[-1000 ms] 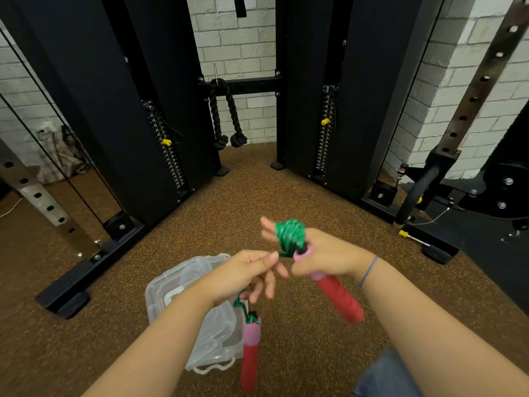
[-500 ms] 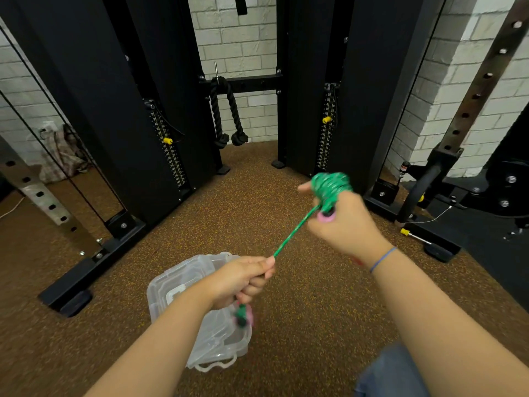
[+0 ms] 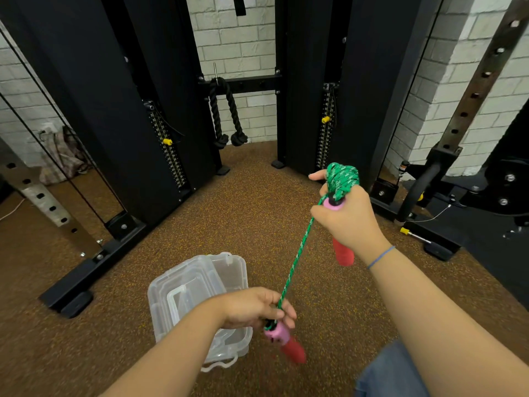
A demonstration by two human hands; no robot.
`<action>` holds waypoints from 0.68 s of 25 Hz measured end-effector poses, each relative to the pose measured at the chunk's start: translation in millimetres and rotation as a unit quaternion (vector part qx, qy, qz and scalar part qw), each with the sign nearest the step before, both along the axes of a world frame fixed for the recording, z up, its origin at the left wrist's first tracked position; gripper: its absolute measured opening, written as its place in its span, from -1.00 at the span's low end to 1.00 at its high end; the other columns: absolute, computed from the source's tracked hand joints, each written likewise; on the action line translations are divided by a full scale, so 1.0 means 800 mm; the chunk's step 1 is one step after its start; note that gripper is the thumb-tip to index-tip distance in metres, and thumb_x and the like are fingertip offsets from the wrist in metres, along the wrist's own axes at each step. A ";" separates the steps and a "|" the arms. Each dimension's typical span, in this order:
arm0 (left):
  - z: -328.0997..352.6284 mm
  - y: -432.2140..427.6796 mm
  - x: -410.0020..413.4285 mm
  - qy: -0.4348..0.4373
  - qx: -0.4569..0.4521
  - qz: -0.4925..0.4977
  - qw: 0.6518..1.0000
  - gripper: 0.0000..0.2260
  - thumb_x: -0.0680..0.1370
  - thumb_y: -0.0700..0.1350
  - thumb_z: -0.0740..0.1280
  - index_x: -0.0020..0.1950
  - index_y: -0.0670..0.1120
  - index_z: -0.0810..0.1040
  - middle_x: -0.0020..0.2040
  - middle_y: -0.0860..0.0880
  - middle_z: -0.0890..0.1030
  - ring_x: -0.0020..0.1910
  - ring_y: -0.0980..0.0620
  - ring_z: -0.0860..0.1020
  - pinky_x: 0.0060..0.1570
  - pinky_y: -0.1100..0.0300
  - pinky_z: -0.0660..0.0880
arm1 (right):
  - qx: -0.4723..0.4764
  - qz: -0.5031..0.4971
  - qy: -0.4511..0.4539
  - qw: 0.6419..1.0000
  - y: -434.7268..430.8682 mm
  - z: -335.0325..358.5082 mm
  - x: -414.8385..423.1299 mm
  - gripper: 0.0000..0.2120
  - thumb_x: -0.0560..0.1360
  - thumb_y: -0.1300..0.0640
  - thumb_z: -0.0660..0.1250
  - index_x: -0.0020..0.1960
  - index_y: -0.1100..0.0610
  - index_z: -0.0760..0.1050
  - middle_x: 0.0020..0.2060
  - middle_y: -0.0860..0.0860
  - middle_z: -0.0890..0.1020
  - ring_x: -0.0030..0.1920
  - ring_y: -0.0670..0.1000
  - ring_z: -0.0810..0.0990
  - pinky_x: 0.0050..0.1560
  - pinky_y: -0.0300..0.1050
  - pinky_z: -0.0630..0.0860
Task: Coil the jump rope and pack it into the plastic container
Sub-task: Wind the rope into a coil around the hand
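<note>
Coiling step, near its end. Right hand [image 3: 347,222] raised and closed around one red handle [image 3: 343,253] of the jump rope [image 3: 297,255], pink collar uppermost, with a bundle of green coils [image 3: 342,179] wound over the extended fingers. Left hand [image 3: 254,308] low, pinched on the cord just above the second handle [image 3: 286,342], which hangs below the fist, slightly blurred. Short taut span of cord between the two hands, slanting up to the right. Clear plastic container [image 3: 200,299] on the speckled rubber floor [image 3: 257,224], directly beneath and behind the left forearm; lid apparently resting loose or askew on the tub, though transparent layers make this hard to read. Black cable machine [image 3: 160,96] and white brick wall [image 3: 237,44] behind.

Judged remaining: only the straight span still to be wound. Next move likely to call for bringing the left hand up to the bundle, laying the last turns over the coils without slackening those already on the fingers, securing the free handle against the bundle, then freeing one hand to open the container.
</note>
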State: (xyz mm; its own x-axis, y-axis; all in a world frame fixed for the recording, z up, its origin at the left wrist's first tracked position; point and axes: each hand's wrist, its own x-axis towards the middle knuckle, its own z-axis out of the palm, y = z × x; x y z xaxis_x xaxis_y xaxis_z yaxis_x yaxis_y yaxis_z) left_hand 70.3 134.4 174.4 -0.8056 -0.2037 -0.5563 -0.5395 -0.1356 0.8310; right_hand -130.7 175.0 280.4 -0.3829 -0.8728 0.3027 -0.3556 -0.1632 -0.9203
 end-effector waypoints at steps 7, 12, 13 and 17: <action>0.014 0.001 -0.004 0.039 -0.125 -0.068 0.989 -0.73 0.52 -0.32 0.27 -0.02 0.06 0.53 -0.11 -0.22 0.55 -0.17 -0.03 0.51 0.01 0.18 0.45 | -0.007 0.044 0.033 0.998 0.004 0.011 0.021 -0.53 0.28 0.42 0.32 -0.02 -0.10 0.50 -0.28 -0.08 0.43 -0.36 -0.12 0.38 -0.34 -0.28 0.39; 0.053 0.007 -0.016 0.182 -0.131 0.133 0.965 -0.88 0.47 -0.22 0.31 -0.04 -0.06 0.54 -0.11 0.00 0.67 0.00 0.05 0.62 0.05 0.26 0.53 | 0.033 0.119 0.103 0.987 0.009 0.000 0.045 -0.55 0.28 0.42 0.31 0.05 0.00 0.51 -0.36 -0.04 0.44 -0.44 -0.12 0.40 -0.41 -0.24 0.39; 0.059 0.005 -0.017 0.214 -0.125 0.184 0.951 -0.90 0.42 -0.19 0.30 -0.10 -0.07 0.54 -0.24 0.04 0.66 -0.11 0.04 0.64 -0.04 0.25 0.55 | 0.041 0.132 0.119 0.983 0.008 -0.004 0.048 -0.56 0.29 0.41 0.31 0.06 0.00 0.51 -0.38 -0.04 0.45 -0.46 -0.11 0.41 -0.43 -0.25 0.40; 0.076 -0.007 -0.016 0.279 -0.159 0.301 0.898 -0.89 0.37 -0.04 0.31 -0.37 0.03 0.48 -0.53 0.09 0.45 -0.42 0.17 0.41 -0.31 0.19 0.30 | 0.063 0.155 0.141 0.976 0.005 -0.018 0.053 -0.69 0.31 0.38 0.33 -0.10 0.00 0.50 -0.46 -0.07 0.44 -0.48 -0.12 0.37 -0.46 -0.25 0.35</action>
